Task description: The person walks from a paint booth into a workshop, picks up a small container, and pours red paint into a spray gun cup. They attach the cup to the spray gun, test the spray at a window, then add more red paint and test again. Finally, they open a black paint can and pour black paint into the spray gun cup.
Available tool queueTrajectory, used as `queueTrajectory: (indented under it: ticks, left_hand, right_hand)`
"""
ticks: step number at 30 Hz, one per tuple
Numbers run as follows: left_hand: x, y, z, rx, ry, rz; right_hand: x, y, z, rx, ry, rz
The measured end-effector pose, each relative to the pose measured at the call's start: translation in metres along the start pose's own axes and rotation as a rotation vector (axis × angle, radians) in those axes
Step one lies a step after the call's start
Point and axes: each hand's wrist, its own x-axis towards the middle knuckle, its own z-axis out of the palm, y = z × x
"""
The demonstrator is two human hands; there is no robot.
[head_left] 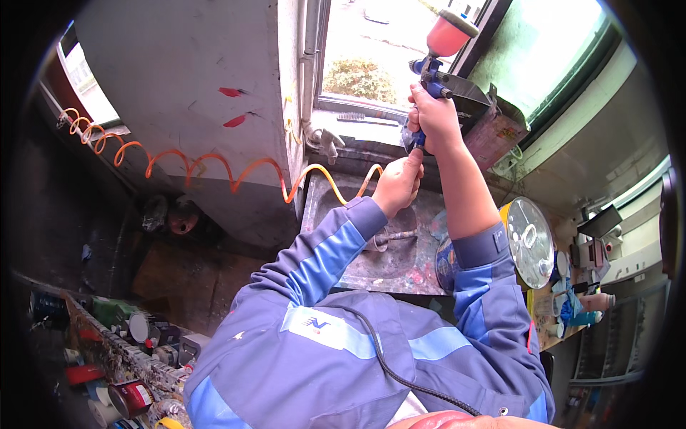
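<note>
A spray gun (429, 74) with a blue body and a cup (448, 37) of pink-orange paint is up in front of the window. My right hand (437, 118) is closed around its handle, with the cup above the fist. Just below, my left hand (398, 186) is closed at the foot of the handle, its thumb against the blue end. A coiled orange air hose (250, 166) runs from the left wall into my left hand; the joint itself is hidden by the fingers. Beneath my hands lies a paint-stained sink (312, 214) with a brush-like tool (395, 237) in it.
Whitish gloves (327, 141) hang by the window frame. A stained box (493, 136) stands right of my right forearm. A large can with a shiny lid (530, 243) is beside my right sleeve. Paint cans (131, 397) crowd the lower left. Bottles and cups (587, 309) stand at right.
</note>
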Motion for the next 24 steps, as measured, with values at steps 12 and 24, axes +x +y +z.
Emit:
queueTrajectory:
  ticks: [12, 24]
  left_hand:
    - [0.031, 0.04, -0.056, 0.145, 0.038, -0.05]
    - [0.034, 0.105, -0.025, 0.863, 0.31, 0.858]
  right_hand:
    - [-0.002, 0.011, 0.009, 0.124, -0.014, -0.033]
    - [0.009, 0.022, -0.001, 0.12, -0.049, -0.049]
